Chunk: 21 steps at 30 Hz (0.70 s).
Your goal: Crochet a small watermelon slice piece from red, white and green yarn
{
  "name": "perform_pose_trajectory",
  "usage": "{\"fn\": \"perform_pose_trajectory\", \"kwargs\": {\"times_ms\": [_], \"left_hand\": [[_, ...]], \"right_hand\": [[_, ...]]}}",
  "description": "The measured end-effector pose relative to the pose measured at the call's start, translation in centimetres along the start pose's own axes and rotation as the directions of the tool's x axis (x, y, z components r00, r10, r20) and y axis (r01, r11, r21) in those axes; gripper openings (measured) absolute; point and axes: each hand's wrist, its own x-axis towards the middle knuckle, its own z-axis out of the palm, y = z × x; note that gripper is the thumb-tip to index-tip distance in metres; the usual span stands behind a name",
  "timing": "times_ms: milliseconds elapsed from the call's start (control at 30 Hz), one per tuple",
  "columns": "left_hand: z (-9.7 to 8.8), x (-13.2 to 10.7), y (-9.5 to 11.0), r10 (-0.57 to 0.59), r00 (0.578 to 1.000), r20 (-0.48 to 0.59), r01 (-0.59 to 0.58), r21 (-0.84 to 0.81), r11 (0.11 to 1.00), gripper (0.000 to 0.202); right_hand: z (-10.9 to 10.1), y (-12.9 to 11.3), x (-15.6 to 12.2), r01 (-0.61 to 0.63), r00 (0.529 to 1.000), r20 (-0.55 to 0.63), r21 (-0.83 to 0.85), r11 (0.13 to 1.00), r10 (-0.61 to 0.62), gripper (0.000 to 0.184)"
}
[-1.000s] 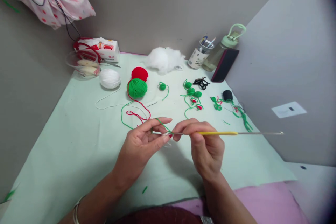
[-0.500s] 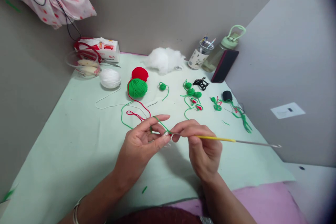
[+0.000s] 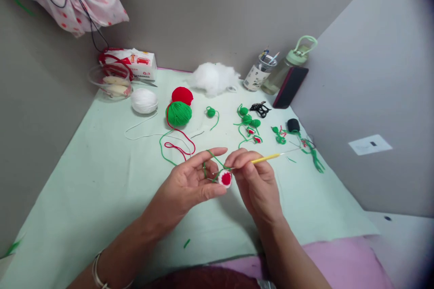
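Note:
My left hand (image 3: 193, 183) pinches a small round crocheted piece (image 3: 225, 178), red in the middle with a white rim. Green yarn (image 3: 210, 162) loops over the left forefinger and runs back to the green ball (image 3: 178, 114). My right hand (image 3: 255, 180) is closed on a crochet hook with a yellow grip (image 3: 266, 158), its metal tail pointing away to the right and its tip at the piece. A red yarn strand (image 3: 179, 144) trails across the table from the red ball (image 3: 182, 95).
On the pale green cloth (image 3: 84, 189) lie a white yarn ball (image 3: 144, 100), white stuffing (image 3: 213, 78), several small green crocheted pieces (image 3: 249, 119), a black clip (image 3: 260, 108) and a black spool (image 3: 293, 124). At the back stand a glass bowl (image 3: 111, 83), a tissue pack (image 3: 140, 63), a pen cup (image 3: 259, 72), a bottle (image 3: 291, 61) and a phone (image 3: 290, 86).
The hook has swung from lying level and pointing right to pointing up and away. The piece has turned, so its red and white face now shows.

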Motion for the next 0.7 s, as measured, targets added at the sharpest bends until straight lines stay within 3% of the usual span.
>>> {"fn": "perform_pose_trajectory", "kwargs": {"times_ms": [100,233,567,700], "left_hand": [[-0.2,-0.1,0.1,-0.02,0.997,0.072,0.02,0.0,1.0,0.056],[-0.2,-0.2,0.5,-0.009,0.992,0.125,0.001,0.065,0.998,0.041],[-0.6,-0.1,1.1,0.016,0.997,0.071,-0.028,0.168,0.985,0.029],[-0.6,-0.3,0.9,0.109,0.994,0.013,-0.109,0.268,0.957,0.019]], "right_hand": [[0.1,-0.2,0.3,-0.019,1.0,-0.024,0.04,0.999,0.02,0.022],[0.0,-0.3,0.2,-0.049,0.999,-0.002,0.087,0.995,0.05,0.021],[-0.5,-0.9,0.3,0.017,0.998,0.066,0.026,1.0,-0.018,0.021],[-0.9,-0.9,0.2,0.05,0.992,0.114,0.007,0.999,-0.05,0.02]]}}
